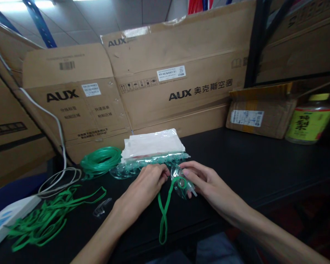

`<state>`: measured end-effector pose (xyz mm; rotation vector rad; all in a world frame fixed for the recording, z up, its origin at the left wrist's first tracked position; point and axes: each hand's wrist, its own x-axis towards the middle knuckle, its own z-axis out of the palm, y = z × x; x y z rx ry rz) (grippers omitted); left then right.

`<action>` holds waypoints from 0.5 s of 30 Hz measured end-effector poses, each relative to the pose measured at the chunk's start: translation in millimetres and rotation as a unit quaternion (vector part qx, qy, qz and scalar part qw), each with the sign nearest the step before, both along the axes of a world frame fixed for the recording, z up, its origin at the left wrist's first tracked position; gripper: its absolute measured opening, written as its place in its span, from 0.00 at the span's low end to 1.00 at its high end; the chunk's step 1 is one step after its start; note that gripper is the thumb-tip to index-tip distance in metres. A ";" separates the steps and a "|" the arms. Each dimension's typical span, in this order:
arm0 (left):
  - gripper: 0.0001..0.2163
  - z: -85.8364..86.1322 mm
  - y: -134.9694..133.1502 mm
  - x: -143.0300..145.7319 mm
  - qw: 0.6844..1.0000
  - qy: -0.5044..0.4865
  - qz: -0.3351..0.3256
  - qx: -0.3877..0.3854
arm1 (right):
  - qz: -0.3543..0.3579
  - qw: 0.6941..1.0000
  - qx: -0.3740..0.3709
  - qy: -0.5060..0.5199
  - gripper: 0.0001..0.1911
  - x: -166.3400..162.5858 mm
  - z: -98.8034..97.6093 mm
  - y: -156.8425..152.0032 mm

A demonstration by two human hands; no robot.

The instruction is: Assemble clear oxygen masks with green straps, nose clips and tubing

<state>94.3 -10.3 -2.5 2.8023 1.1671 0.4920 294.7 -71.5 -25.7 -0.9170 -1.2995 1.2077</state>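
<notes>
A clear plastic face mask (177, 185) with a green rim rests in my right hand (206, 179), its fingers and thumb closed around the side. A pale spout on the mask points down to the right. From the mask a green elastic strap (164, 220) hangs in a long loop over the front of the black table. My left hand (154, 178) is closed just left of the mask, and one end of the strap runs up under its curled fingers. Directly behind both hands lies a row of stacked clear green masks (126, 171), beside a pile of white packets (154, 143).
Left lie a coil of green tubing (101, 160), loose green straps (46, 220), small clear plastic pieces (101, 208) and a white power strip (13, 216) with its cable. Large cardboard boxes (181, 55) wall the back. A small carton (260, 113) and yellow-labelled bottle (310, 119) stand right.
</notes>
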 end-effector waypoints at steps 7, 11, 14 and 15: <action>0.12 19.8 -10.8 -2.3 0.995 -0.075 0.026 0.055 | 0.004 0.998 0.003 0.065 0.20 1.1 -6.0 4.1; 0.11 29.2 -22.0 -6.2 0.988 -0.131 0.041 0.067 | -0.009 0.995 -0.020 0.101 0.23 1.3 -7.8 4.4; 0.11 27.8 -26.0 -9.7 0.983 -0.167 0.046 0.063 | -0.001 0.992 -0.036 0.122 0.23 2.4 -5.9 2.7; 0.10 26.3 -26.6 -10.6 0.982 -0.175 0.047 0.061 | 0.003 0.991 -0.040 0.130 0.22 2.8 -5.0 2.0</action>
